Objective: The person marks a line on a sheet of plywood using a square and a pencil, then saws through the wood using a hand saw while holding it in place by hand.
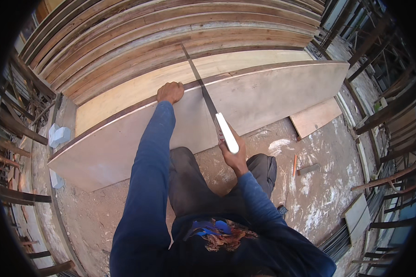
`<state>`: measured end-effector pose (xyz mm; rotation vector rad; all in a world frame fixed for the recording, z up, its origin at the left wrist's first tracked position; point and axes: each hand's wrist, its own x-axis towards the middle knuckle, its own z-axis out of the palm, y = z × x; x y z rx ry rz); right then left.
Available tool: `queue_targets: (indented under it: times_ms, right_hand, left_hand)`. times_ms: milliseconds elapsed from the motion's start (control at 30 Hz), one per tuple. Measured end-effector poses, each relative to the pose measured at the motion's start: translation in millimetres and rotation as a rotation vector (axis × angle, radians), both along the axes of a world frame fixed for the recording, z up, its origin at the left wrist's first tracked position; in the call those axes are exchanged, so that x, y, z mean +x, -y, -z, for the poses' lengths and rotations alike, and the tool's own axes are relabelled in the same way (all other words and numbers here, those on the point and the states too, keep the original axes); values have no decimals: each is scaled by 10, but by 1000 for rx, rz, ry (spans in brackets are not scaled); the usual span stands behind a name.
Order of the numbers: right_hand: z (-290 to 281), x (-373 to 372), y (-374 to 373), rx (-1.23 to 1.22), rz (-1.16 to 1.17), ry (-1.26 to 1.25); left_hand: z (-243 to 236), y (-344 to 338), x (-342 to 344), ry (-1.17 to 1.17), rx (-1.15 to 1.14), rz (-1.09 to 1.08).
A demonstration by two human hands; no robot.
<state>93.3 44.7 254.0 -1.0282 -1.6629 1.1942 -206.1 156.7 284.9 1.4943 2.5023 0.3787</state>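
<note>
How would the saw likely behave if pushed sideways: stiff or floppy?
The saw would probably flex, since its blade looks long and thin. It seems likely to feel handle-heavy, as the white handle held in the right hand looks bulkier than the blade.

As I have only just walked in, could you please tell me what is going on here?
A person's right hand grips a white-handled saw, its blade across the top edge of a wide board. The left hand is curled over that edge, left of the blade. How deep any cut goes is hard to tell.
</note>
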Motion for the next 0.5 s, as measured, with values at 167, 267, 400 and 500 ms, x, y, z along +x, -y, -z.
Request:
queue_targets:
  times_ms: [167, 267, 400, 500]
  right_hand:
    - [-120, 1234, 1414, -80, -19, 83]
    - [-97, 1012, 1103, -94, -60, -44]
    - [-197, -221, -616, 163, 10, -99]
    - [-138, -379, -536, 148, -19, -105]
  left_hand:
    - [106, -59, -31, -13, -23, -13]
    - [49, -54, 19, -24, 5, -47]
    - [-70, -56, 415, -19, 45, 33]
    - [-71, 100, 215, -36, 15, 4]
